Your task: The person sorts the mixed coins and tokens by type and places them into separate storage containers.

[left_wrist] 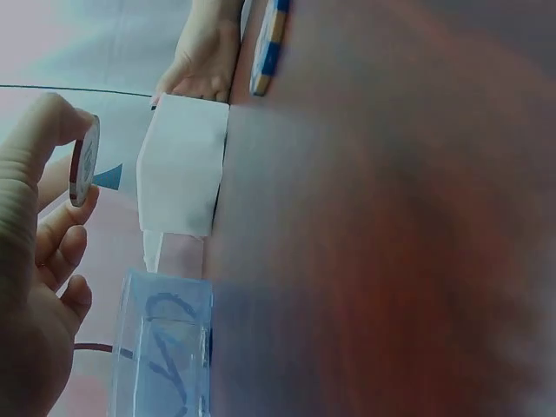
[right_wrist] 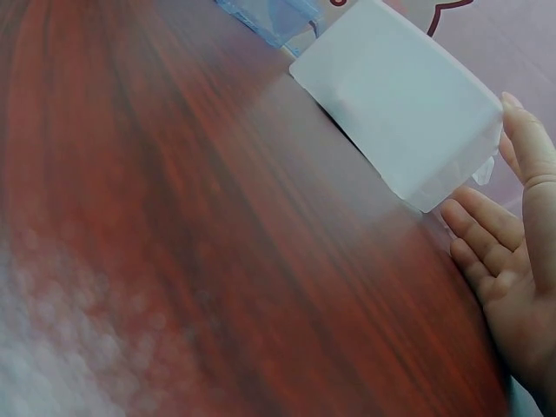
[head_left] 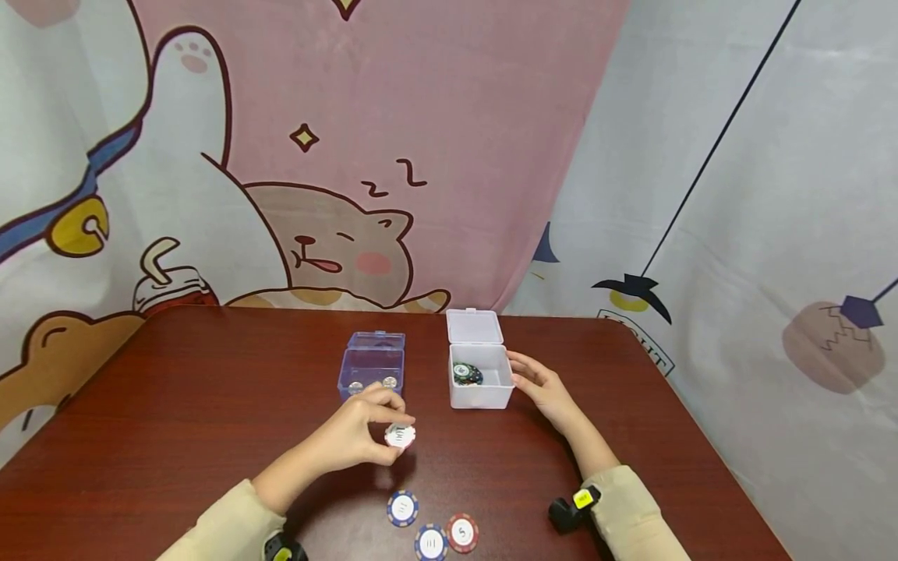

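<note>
Between thumb and fingertips my left hand [head_left: 354, 432] pinches a white poker chip [head_left: 400, 435], held above the table in front of a clear blue box [head_left: 372, 363]. That box has its lid up, and a few chips lie inside. The same chip [left_wrist: 84, 162] shows edge-on in the left wrist view. My right hand [head_left: 550, 396] rests at the right side of a white box [head_left: 480, 396], fingers loosely extended. Dark green-edged chips [head_left: 466, 374] lie in this box, whose lid is raised. In the right wrist view, the thumb touches the white box [right_wrist: 404, 104] near its corner.
Two blue poker chips [head_left: 403, 508] and a red poker chip [head_left: 463, 533] lie on the brown table [head_left: 210, 405] near its front. A printed cloth [head_left: 477, 156] hangs behind the table's back edge. The two boxes stand side by side with a gap.
</note>
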Demonstrator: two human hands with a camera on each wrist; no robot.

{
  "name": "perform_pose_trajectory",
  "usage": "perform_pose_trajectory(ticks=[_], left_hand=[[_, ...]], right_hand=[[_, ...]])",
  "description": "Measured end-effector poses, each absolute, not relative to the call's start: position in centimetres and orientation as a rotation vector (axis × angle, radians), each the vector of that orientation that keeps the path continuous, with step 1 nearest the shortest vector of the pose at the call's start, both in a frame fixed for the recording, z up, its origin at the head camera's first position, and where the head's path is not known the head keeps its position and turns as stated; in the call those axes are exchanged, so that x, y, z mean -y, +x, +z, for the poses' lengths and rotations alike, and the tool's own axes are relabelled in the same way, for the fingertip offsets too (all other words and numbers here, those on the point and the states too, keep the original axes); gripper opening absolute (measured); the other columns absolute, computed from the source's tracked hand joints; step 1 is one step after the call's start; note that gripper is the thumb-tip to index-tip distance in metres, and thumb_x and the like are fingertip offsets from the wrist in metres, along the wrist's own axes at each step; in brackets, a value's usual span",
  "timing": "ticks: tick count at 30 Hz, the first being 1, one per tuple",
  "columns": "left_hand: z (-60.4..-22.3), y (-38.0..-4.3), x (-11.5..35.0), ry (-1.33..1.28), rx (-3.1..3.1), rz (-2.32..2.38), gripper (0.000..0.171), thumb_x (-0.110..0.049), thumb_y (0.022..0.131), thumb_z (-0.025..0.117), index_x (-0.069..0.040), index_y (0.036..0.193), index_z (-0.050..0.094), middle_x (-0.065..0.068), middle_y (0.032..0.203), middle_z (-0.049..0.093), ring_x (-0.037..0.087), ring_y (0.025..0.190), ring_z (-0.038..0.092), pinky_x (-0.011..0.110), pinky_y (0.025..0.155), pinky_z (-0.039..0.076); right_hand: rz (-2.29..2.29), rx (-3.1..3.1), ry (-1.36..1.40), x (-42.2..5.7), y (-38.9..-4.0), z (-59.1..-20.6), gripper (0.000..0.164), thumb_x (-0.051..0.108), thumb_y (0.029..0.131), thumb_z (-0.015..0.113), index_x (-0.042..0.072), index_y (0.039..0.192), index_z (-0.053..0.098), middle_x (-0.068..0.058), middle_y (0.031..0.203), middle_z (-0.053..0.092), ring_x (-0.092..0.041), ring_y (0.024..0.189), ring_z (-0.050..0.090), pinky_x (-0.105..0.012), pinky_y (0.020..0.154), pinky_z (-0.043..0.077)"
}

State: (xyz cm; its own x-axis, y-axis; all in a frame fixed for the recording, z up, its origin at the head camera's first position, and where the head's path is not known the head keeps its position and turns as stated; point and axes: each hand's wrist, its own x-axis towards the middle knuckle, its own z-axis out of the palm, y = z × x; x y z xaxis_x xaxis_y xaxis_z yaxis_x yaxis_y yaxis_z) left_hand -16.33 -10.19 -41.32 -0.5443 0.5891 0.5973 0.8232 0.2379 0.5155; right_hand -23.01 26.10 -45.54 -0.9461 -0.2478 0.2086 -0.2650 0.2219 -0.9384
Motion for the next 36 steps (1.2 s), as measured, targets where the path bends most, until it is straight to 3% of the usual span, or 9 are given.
perform_pose_trajectory(ticks=[4, 12, 24, 36], left_hand=[[-41.1, -17.0, 9.3, -1.262, 2.279, -1.211, 0.037, -0.011, 0.061, 0.083, -0.007, 0.097, 0.077, -0.010, 0.096, 0.058, 0.011, 0.092, 0.049, 0.025, 0.072, 0.045], [-40.6, -18.6, 7.3, -1.240, 2.248, -1.195, 0.035, -0.011, 0.062, 0.082, -0.008, 0.097, 0.077, -0.009, 0.094, 0.058, 0.010, 0.087, 0.048, 0.030, 0.065, 0.046], [-39.2, -20.4, 4.5, -1.190, 2.306, -1.141, 0.033, -0.012, 0.065, 0.081, -0.006, 0.097, 0.077, -0.005, 0.093, 0.058, 0.012, 0.088, 0.047, 0.026, 0.072, 0.043], [-39.2, -22.6, 2.2, -1.090, 2.360, -1.162, 0.037, -0.010, 0.066, 0.082, -0.004, 0.102, 0.075, -0.002, 0.095, 0.059, 0.015, 0.089, 0.047, 0.029, 0.074, 0.044]], right_hand=[[1.876, 2.441, 0.532, -26.1, -23.0, -45.5, 0.046, 0.012, 0.096, 0.058, 0.003, 0.140, 0.046, -0.024, 0.132, 0.052, -0.029, 0.118, 0.052, -0.026, 0.090, 0.045], [1.906, 2.417, 0.581, -26.1, -23.2, -45.4, 0.046, 0.001, 0.096, 0.054, -0.006, 0.140, 0.042, -0.031, 0.132, 0.048, -0.041, 0.118, 0.049, -0.024, 0.087, 0.046], [1.901, 2.411, 0.546, -26.1, -22.9, -45.5, 0.045, 0.009, 0.095, 0.058, 0.005, 0.139, 0.048, -0.023, 0.132, 0.053, -0.037, 0.118, 0.051, -0.026, 0.087, 0.046], [1.893, 2.398, 0.584, -26.1, -23.1, -45.7, 0.046, 0.008, 0.095, 0.058, 0.002, 0.139, 0.047, -0.025, 0.132, 0.052, -0.035, 0.116, 0.053, -0.025, 0.087, 0.046]])
